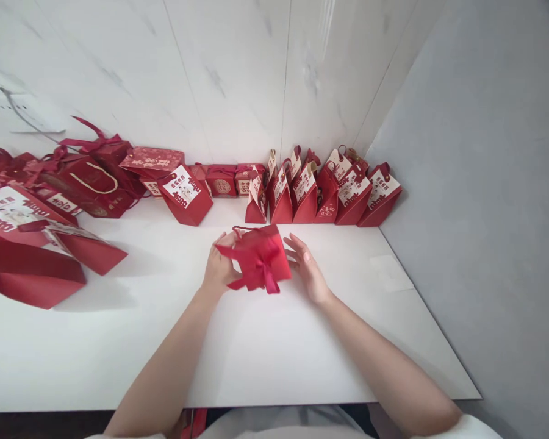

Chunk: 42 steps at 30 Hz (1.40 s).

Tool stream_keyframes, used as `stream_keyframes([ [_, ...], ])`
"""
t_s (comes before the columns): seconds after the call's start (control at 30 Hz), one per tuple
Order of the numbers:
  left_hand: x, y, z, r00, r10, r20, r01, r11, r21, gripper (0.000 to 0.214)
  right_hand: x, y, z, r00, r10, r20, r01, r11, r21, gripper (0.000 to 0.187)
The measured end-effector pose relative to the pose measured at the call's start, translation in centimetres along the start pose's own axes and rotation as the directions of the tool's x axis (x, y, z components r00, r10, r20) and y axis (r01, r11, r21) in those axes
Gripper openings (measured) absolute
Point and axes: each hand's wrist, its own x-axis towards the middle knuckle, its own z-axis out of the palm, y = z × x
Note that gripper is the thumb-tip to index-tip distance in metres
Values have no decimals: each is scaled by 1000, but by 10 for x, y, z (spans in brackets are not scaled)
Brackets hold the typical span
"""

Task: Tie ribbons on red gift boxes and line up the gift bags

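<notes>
A small red gift box [274,247] with a bow of glossy red ribbon [264,271] is between my hands, above the white table. My left hand [217,265] grips it at its left side, some fingers hidden behind the box and ribbon. A thin dark red cord loop shows at its far edge. On the right, my right hand [307,268] is open with fingers spread, close to the box's right side. Whether its fingertips touch the box I cannot tell.
Several red gift boxes with white labels [304,186] stand along the wall at the back right. Flatter red boxes [222,180] line the back middle. More boxes and bags [91,183] crowd the left. A grey wall [485,183] bounds the white table [329,360].
</notes>
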Motion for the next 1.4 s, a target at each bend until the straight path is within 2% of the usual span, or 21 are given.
stream_keyframes([
  [0.07,-1,5,0,975,222,-6,-220,970,106,49,-1,-1,3,999,10,44,-13,998,60,55],
  [0.17,-2,11,0,822,569,-1,-545,788,287,43,-2,-3,5,998,-12,58,8,998,65,42],
  [0.23,-1,16,2,757,653,2,-611,707,356,45,-2,-3,4,999,-3,37,2,999,52,37],
  [0.4,-1,18,4,677,735,-21,-654,616,439,38,-2,-3,-1,999,37,-8,-37,999,10,39],
  [0.43,-2,17,4,693,720,-30,-640,634,433,35,-1,-3,-1,999,30,-15,-30,1000,0,39],
  [0.47,-4,17,4,739,673,-32,-604,684,409,33,-1,-3,-1,999,22,-27,-22,1000,-15,40],
  [0.5,-5,18,3,809,586,-33,-537,761,363,33,-1,-4,-1,999,16,-38,-17,999,-36,41],
  [0.57,-7,24,3,944,330,-21,-318,922,219,47,-1,-4,1,998,3,-66,-9,996,-85,45],
  [0.63,-8,32,5,997,78,19,-79,996,45,71,-1,-5,3,997,-19,-75,10,994,-113,52],
  [0.67,-8,36,7,999,-19,46,21,999,-46,79,-1,-5,5,997,-28,-68,20,993,-116,57],
  [0.73,-7,42,12,978,-173,117,195,955,-223,77,-1,-5,7,999,-35,-36,31,993,-115,63],
  [0.83,-6,46,20,903,-348,253,426,798,-425,56,-2,-4,7,1000,-21,6,22,992,-122,66],
  [0.9,-6,47,25,857,-412,311,515,717,-469,51,-2,-4,6,1000,-6,26,9,994,-111,65],
  [0.97,-8,48,28,838,-462,292,546,704,-454,55,-2,-2,5,999,-1,38,4,995,-96,60],
  [1.07,-10,49,29,870,-463,169,491,783,-382,76,3,3,4,1000,-22,-6,21,995,-95,53],
  [1.1,-11,48,27,887,-435,154,460,808,-368,77,5,5,2,999,-34,-41,30,995,-94,51],
  [1.17,-9,42,22,902,-384,196,431,808,-402,61,11,8,-4,991,-60,-116,51,996,-77,50],
  [1.23,-4,35,14,882,-393,260,471,735,-488,38,17,8,-15,987,-49,-155,41,998,-54,51],
  [1.27,-1,31,10,867,-429,253,495,695,-521,35,20,7,-22,986,-18,-166,9,998,-54,51],
  [1.33,4,24,4,832,-537,139,519,662,-541,35,23,2,-37,968,56,-244,-81,992,-95,48],
  [1.4,8,19,0,784,-620,-30,518,680,-519,31,24,-6,-49,922,87,-377,-155,976,-154,42],
])
